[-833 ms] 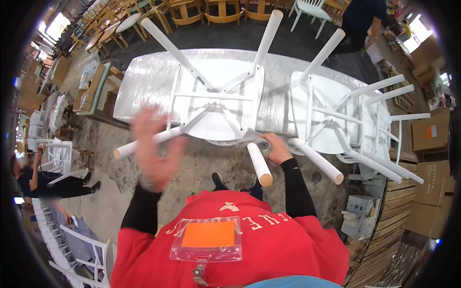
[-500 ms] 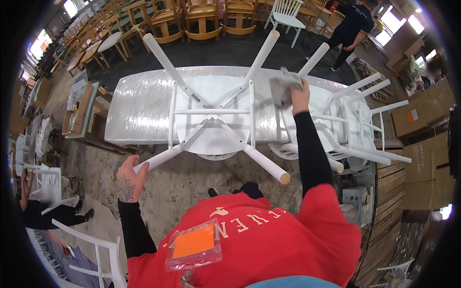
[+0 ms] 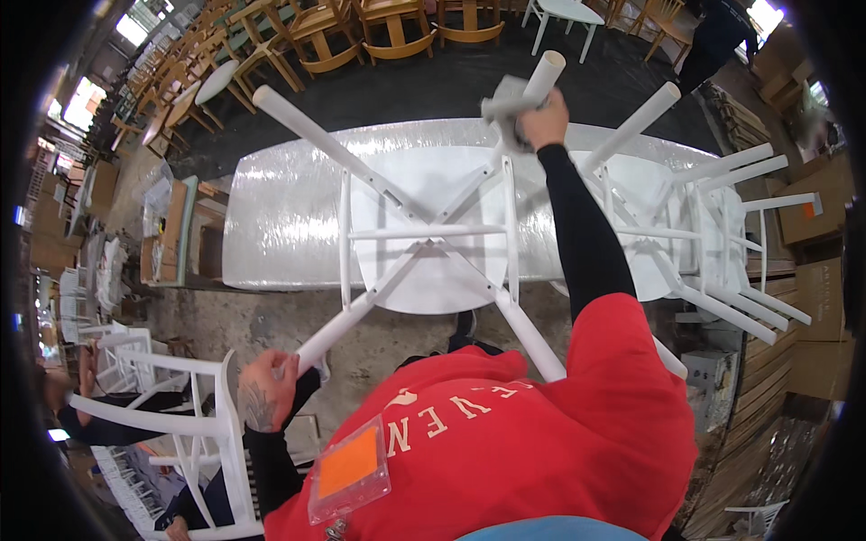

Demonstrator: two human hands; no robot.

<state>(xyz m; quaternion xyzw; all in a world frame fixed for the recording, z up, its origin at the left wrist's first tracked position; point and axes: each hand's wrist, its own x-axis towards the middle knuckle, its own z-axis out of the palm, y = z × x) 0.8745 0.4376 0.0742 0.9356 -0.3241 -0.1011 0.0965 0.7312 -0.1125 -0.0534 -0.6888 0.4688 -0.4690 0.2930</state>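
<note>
A white chair (image 3: 430, 185) rests upside down, its seat underside and crossed braces facing up and its legs pointing outward. My left hand (image 3: 269, 389) has its fingers closed on the tip of the near-left chair leg (image 3: 350, 325). At the far-right leg (image 3: 547, 74), my right hand (image 3: 546, 122) grips a grey cloth (image 3: 507, 101) pressed against the leg below its tip. Part of the cloth is hidden behind the leg and my fingers. Beneath the chair is a long table (image 3: 280, 236) covered in shiny clear wrap.
More upturned white chairs (image 3: 645, 243) stand close on the right. Cardboard boxes (image 3: 816, 298) are stacked beyond them. At the lower left another white chair (image 3: 225, 424) is near, with another person's hand (image 3: 178, 529) below it. Wooden chairs (image 3: 392, 27) line the far side.
My right hand has brought the cloth from beside the chair onto its far-right leg. My left hand stays at the near-left leg. The white chair at lower left appears higher and closer.
</note>
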